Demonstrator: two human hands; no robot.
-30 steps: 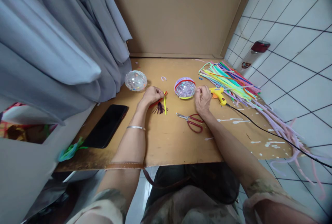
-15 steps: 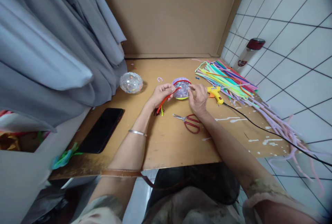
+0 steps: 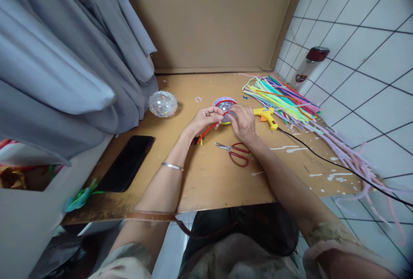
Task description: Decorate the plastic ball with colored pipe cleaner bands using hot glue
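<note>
The left hand (image 3: 205,122) keeps its grip clamped on the red strip (image 3: 207,132); the right hand (image 3: 244,123) has closed in, grip unclear.

From my end I see a black phone (image 3: 126,163) flat on the bench (image 3: 206,184), grey curtain (image 3: 64,55) to its left, and a dark-red-lidded bottle (image 3: 303,71) beside the white-tiled wall (image 3: 351,68).
</note>
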